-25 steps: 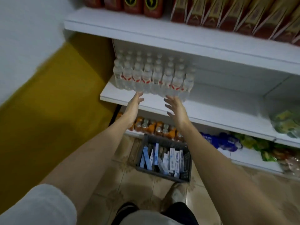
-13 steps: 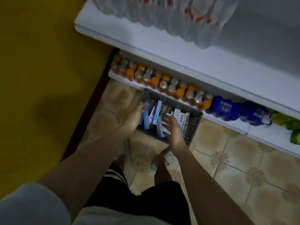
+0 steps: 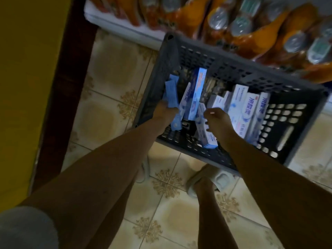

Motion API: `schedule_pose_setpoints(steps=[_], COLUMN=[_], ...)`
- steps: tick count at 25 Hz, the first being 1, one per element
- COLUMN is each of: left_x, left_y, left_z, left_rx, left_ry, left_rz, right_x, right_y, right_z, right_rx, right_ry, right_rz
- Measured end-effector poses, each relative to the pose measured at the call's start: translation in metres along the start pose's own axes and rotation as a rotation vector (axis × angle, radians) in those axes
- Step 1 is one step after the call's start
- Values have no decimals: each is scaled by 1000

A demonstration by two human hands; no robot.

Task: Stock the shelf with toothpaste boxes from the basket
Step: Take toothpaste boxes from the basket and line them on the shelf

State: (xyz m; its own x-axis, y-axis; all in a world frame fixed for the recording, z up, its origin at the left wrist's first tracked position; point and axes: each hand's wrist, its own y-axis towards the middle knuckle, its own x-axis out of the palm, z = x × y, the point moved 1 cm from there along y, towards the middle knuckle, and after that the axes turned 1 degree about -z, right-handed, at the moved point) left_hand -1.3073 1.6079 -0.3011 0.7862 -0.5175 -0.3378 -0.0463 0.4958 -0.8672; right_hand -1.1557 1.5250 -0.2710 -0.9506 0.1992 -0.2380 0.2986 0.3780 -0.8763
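Observation:
A grey plastic basket (image 3: 222, 68) stands on the tiled floor in front of the lowest shelf board (image 3: 124, 26). Several blue and white toothpaste boxes (image 3: 246, 112) lie and stand inside it. My left hand (image 3: 164, 115) is at the basket's left side and grips a blue toothpaste box (image 3: 171, 95) that stands on end. My right hand (image 3: 220, 122) is in the middle of the basket, thumb and fingers curled round a white and blue box (image 3: 206, 139) lying near the front wall.
Shrink-wrapped orange drink bottles (image 3: 251, 36) fill the lowest shelf just behind the basket. A yellow wall (image 3: 27, 87) with a dark brown edge (image 3: 71, 90) closes the left side. My feet in pale slippers (image 3: 206, 178) stand on the tiles right before the basket.
My view dropped from the water-bottle shelf to the basket. Both hands came down from the shelf edge into the basket and closed on toothpaste boxes.

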Motion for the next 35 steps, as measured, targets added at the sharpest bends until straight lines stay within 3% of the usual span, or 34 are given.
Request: schedule_pose_setpoints(steps=[3, 7, 11, 14, 17, 21, 25, 35], left_x=[23, 45, 51, 49, 34, 4, -3, -9], left_y=[51, 105, 120, 112, 86, 56, 34, -22], left_z=[-16, -20, -22, -22, -18, -10, 2, 28], left_rx=[-72, -14, 76, 122, -5, -128, -84, -58], left_ry=[-4, 62, 157, 18, -251, -501, -425, -322], left_rz=[36, 85, 118, 102, -126, -417, -418, -407], right_x=[13, 38, 52, 53, 50, 30, 18, 6], right_y=[64, 107, 125, 129, 115, 82, 58, 5], right_z=[4, 14, 17, 18, 21, 21, 34, 20], right_rx=[-57, -129, -193, -182, -162, 43, 269, 201], right_ry=[-70, -100, -60, -38, 180, 521, 600, 601], right_rz=[73, 137, 161, 189, 136, -42, -186, -250])
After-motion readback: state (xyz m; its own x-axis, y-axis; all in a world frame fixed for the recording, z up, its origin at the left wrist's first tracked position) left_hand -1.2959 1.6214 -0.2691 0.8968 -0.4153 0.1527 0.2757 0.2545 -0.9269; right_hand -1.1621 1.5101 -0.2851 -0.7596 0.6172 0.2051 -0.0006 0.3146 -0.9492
